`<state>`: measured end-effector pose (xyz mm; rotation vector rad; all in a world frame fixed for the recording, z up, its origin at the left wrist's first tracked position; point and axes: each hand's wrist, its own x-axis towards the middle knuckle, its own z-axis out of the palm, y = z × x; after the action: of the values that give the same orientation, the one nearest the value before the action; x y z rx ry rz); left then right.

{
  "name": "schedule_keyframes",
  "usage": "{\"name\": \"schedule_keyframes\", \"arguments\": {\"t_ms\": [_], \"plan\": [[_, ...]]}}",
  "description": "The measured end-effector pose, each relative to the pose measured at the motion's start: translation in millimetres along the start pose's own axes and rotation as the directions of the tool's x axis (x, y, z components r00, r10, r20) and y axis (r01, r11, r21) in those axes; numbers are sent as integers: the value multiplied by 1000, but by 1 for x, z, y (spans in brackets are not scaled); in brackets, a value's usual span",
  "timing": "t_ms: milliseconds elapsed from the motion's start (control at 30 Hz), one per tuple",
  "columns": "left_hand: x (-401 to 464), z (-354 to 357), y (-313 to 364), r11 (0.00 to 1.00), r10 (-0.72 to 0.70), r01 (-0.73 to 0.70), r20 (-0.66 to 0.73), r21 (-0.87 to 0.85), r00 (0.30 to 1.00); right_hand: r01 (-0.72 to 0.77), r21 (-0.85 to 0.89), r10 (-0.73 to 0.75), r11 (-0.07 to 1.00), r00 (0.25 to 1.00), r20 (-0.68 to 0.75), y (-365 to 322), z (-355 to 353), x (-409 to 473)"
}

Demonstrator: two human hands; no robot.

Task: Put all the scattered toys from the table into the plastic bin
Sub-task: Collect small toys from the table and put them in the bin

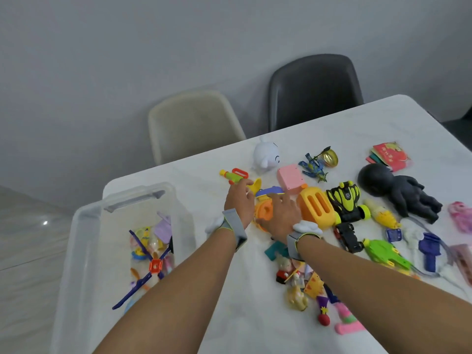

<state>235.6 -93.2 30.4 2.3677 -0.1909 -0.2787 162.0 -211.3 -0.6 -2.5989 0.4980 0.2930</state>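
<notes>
A clear plastic bin (86,213) stands at the table's left end and holds several toys, among them a blue cross-shaped toy with an orange hub (155,265). Both my hands reach over an orange round toy with a blue cap (265,209). My right hand (281,213) is spread across it, thumb at its near side, fingers by the cap. My left hand (238,200) hovers just left of it, fingers loosely bent near a yellow piece (256,186). Whether either hand grips is unclear.
Many toys lie to the right: orange toaster (316,208), black-yellow car (344,200), black doll (398,192), white figure (265,154), pink box (291,178), water gun (233,175), green toy (385,254). A beige chair (194,123) and a black chair (314,90) stand behind the table.
</notes>
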Motion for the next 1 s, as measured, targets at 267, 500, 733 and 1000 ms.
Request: {"name": "schedule_keyframes", "arguments": {"t_ms": [267, 500, 733, 1000], "plan": [[63, 30, -14, 954, 163, -215, 238, 211, 957, 158, -152, -145, 976, 985, 95, 2, 33, 24], [87, 69, 2, 889, 151, -338, 498, 309, 854, 299, -304, -221, 905, 938, 267, 9, 50, 33], [99, 82, 7, 752, -39, -284, 470, 595, 882, 367, -271, -315, 890, 924, 219, 9, 46, 29], [80, 94, 8, 762, -194, -108, 384, 638, 902, 366, -141, -324, 920, 912, 251, 16, 42, 7]]}}
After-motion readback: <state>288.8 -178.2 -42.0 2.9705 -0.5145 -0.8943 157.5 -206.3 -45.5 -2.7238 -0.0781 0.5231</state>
